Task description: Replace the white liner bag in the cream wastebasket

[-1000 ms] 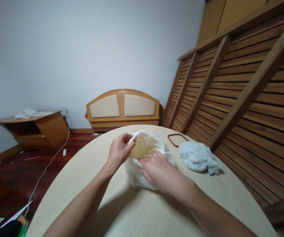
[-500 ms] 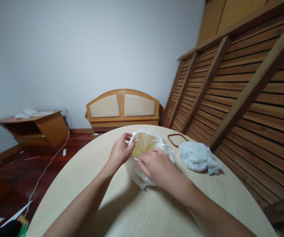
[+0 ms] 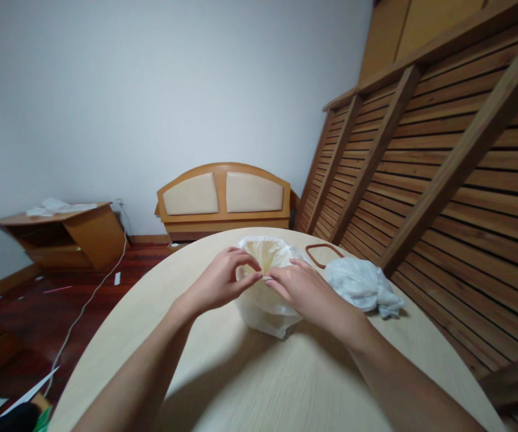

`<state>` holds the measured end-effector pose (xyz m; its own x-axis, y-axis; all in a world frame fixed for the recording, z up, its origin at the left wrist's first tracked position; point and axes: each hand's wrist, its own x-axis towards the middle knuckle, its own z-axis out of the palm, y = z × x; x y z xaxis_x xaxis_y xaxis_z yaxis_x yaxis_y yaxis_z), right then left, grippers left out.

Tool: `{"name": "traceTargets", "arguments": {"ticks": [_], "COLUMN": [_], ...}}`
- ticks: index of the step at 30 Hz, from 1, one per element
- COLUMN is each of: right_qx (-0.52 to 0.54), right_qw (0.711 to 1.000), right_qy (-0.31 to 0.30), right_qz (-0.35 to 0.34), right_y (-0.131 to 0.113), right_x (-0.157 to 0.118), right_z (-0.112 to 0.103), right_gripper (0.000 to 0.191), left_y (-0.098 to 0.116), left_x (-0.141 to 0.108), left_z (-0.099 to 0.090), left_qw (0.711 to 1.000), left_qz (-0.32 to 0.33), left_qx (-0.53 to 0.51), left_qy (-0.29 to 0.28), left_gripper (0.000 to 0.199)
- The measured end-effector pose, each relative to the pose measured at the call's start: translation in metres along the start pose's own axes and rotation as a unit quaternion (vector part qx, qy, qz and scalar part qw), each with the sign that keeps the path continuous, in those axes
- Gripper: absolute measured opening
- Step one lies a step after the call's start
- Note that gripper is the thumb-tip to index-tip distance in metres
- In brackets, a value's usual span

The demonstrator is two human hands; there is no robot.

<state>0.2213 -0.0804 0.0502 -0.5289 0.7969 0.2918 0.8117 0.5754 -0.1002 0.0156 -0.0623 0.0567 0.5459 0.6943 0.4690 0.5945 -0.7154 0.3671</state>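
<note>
A small bin lined with a white plastic bag (image 3: 265, 318) stands on the round table, its mouth facing up and its yellowish inside showing. At the near side of the rim, my right hand (image 3: 301, 291) pinches the bag's edge between thumb and fingers. Close beside it, my left hand (image 3: 225, 279) brings thumb and forefinger together on the same stretch of edge. The two thumbs almost meet there. A brown rounded-square ring (image 3: 312, 259) lies flat behind the bin to the right. Beside it rests a bunched, pale plastic bag (image 3: 360, 285).
The light wood table (image 3: 151, 336) has a curved edge. Beyond it stands a headboard (image 3: 223, 217) with two cream panels. Slatted wood (image 3: 421, 198) leans along the right. A low cabinet (image 3: 92, 237) and a white cable (image 3: 90, 303) are at the left.
My left hand has moved from the bin's left rim to the near edge, beside my right hand. My right hand has shifted slightly right, and the bin has turned or shifted a little.
</note>
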Motion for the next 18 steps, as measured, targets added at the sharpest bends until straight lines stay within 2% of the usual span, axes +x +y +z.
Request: {"name": "traceTargets", "arguments": {"ticks": [2,6,9,12,18], "right_qx": [0.01,0.058,0.09,0.077,0.069], "right_qw": [1.0,0.998,0.993,0.994,0.994], "right_qy": [0.009,0.025,0.034,0.035,0.033], "right_qz": [0.013,-0.021,-0.069,-0.071,-0.075], "right_y": [0.004,0.016,0.029,0.038,0.037], "right_x": [0.0,-0.001,-0.003,-0.003,0.001], "right_z": [0.0,0.002,0.001,-0.001,-0.001], "right_gripper": [0.024,0.019,0.026,0.016,0.01], "left_y": [0.002,-0.008,-0.014,-0.015,-0.008], "left_x": [0.0,-0.001,-0.003,-0.003,0.001], "left_z": [0.0,0.009,0.012,0.013,0.024], "left_qw": [1.0,0.999,0.999,0.999,0.998], "left_qz": [0.014,0.024,0.023,0.008,-0.009], "left_qx": [0.003,0.032,0.041,0.048,0.062], "left_qy": [-0.028,-0.016,-0.015,-0.014,-0.001], "left_gripper": [0.015,0.007,0.007,0.006,0.004]}}
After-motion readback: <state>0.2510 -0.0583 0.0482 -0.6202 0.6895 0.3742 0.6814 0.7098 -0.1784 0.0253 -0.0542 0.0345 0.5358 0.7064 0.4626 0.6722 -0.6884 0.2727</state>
